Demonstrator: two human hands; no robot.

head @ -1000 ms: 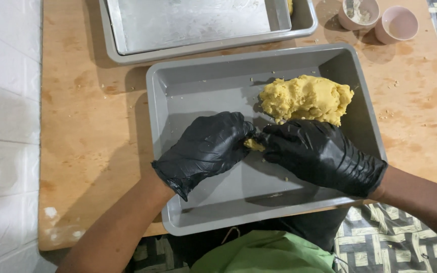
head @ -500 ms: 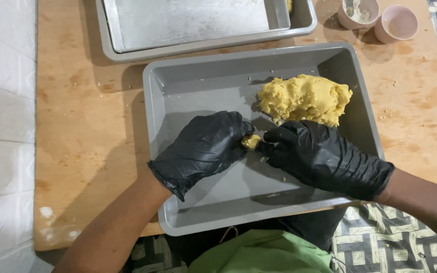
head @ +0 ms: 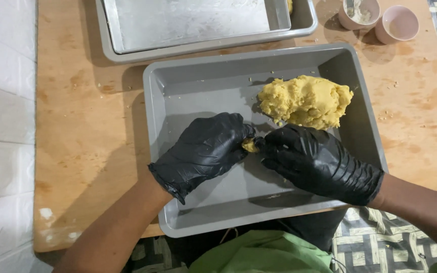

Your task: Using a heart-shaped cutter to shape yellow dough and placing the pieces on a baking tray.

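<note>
While the big dough mound [head: 304, 101] sits at the grey tray's [head: 188, 81] far side, both gloved hands meet below it. Left hand [head: 203, 149] and right hand [head: 319, 162] pinch one small dough piece [head: 250, 145] between closed fingertips.

Tray [head: 188, 96] on counter [head: 87, 141]; dough mound [head: 304, 100] in its far right. Second tray [head: 206, 45] behind it. Two cups [head: 380, 17] far right.

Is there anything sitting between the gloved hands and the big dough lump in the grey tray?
Nothing visible does. The left hand and right hand pinch a small dough piece between them, and only bare floor of the grey tray lies between them and the big dough lump just beyond the right hand's fingers.
</note>
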